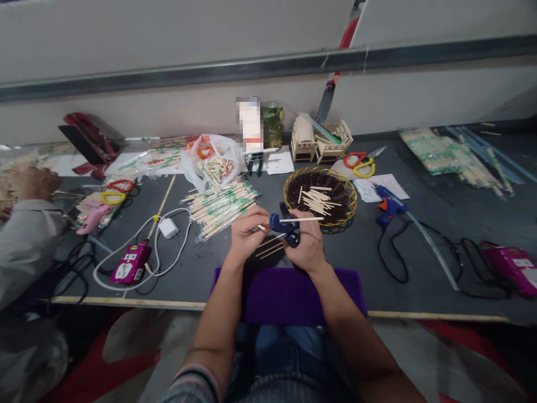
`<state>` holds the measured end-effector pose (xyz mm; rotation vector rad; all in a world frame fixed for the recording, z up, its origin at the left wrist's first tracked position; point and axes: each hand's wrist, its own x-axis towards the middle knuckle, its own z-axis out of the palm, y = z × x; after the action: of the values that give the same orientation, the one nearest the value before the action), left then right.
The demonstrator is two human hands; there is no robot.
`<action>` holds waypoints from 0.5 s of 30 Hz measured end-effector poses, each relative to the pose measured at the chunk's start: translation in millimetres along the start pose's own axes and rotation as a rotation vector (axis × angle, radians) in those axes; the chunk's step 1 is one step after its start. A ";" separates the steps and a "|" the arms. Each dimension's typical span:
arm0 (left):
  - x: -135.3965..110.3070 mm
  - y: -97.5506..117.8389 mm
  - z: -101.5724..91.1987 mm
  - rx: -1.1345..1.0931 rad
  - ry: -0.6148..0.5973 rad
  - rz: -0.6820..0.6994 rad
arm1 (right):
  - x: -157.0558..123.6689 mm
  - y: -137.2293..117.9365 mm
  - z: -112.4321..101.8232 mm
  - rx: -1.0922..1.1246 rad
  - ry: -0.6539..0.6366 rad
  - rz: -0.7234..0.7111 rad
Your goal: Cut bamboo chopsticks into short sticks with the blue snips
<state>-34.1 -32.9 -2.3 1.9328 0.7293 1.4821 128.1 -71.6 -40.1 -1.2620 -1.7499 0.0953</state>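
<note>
My left hand (pixel 247 232) is closed in a pinch on a thin wooden stick (pixel 302 219) that reaches right toward the basket. My right hand (pixel 308 243) is wrapped round blue-handled cutters (pixel 280 223), whose jaws meet the stick. Both hands hover above a purple cloth (pixel 289 294) at the near table edge. A couple of loose sticks (pixel 268 246) lie under the hands. A round yellow-rimmed basket (pixel 348 210) holding short cut sticks sits just beyond my right hand. A pile of wrapped chopsticks (pixel 222 204) lies beyond my left hand.
A blue glue gun (pixel 388 204) with black cable lies right; a purple power strip (pixel 509 263) far right, another (pixel 130 263) with a white charger (pixel 169 227) left. Scissors (pixel 361 162), small stick houses (pixel 321 140) and a plastic bag (pixel 210 154) sit behind. Another person's sleeve (pixel 25 246) is at left.
</note>
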 end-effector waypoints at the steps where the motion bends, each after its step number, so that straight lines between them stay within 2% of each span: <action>1: 0.4 0.1 0.1 0.000 0.003 0.001 | 0.0 -0.1 0.1 0.000 0.000 -0.001; 15: -1.4 -1.6 0.7 0.027 0.000 -0.013 | 1.4 0.0 -1.3 -0.021 -0.001 -0.023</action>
<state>-33.9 -32.8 -4.5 1.9447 0.7647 1.4711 129.0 -71.0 -38.5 -1.2570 -1.7697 0.0648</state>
